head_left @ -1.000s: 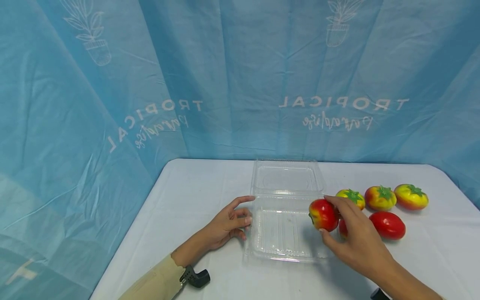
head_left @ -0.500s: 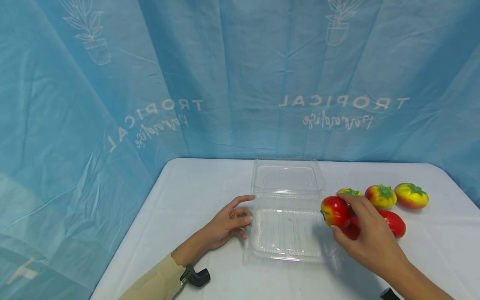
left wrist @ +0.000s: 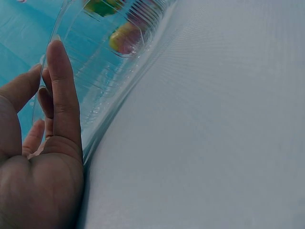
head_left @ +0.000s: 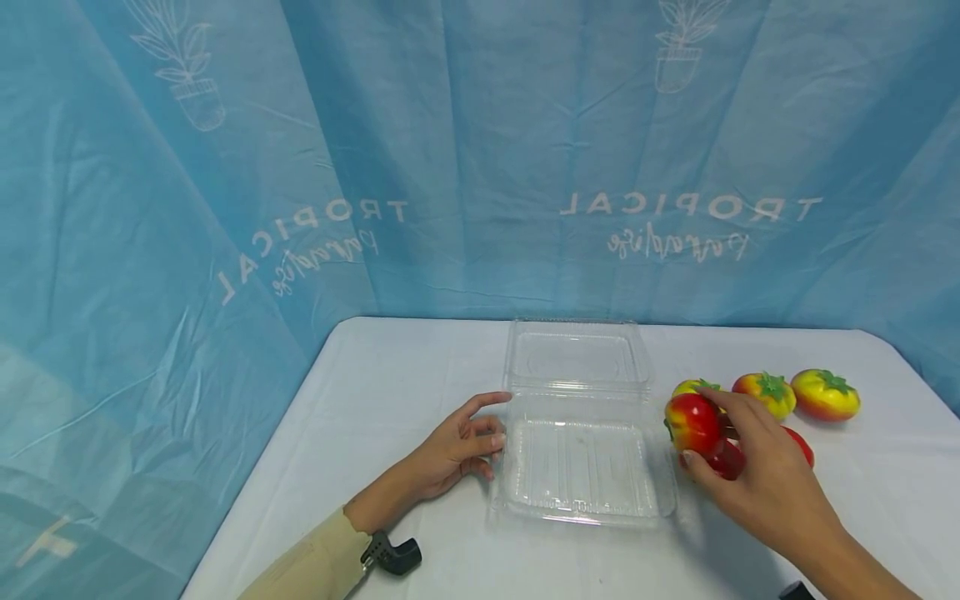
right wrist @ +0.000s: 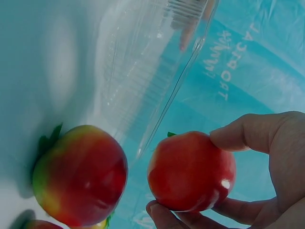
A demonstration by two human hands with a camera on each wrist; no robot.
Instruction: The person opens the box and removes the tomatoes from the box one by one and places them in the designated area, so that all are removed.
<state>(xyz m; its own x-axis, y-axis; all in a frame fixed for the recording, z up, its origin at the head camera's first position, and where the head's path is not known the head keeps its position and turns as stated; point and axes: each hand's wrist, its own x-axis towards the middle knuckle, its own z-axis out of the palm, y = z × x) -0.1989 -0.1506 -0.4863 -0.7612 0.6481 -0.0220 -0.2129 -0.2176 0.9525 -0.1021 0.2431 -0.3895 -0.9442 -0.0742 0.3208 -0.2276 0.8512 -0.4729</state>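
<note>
My right hand point(head_left: 761, 479) holds a red-and-yellow tomato-like fruit point(head_left: 693, 423) by its fingertips, just past the right side of a clear plastic clamshell container point(head_left: 581, 467). In the right wrist view, thumb and fingers grip the red fruit point(right wrist: 190, 174) from opposite sides. Near it sits a second, larger-looking fruit point(right wrist: 83, 176) with a green leaf. My left hand point(head_left: 453, 450) stays at the container's left edge, its index finger stretched to the rim. From the left wrist, the left hand point(left wrist: 47, 143) shows against the transparent wall, apparently touching it.
The container's lid point(head_left: 573, 354) lies folded back toward the curtain point(head_left: 480, 167). Several similar fruits are on the white table point(head_left: 405, 358) at right: two yellow-red ones point(head_left: 825, 395) behind, and a red one point(head_left: 802, 444) partly covered by my right hand.
My right hand has moved right, carrying the fruit from above the container's right part to beyond its edge, over the other fruits. The left hand and container stay put.
</note>
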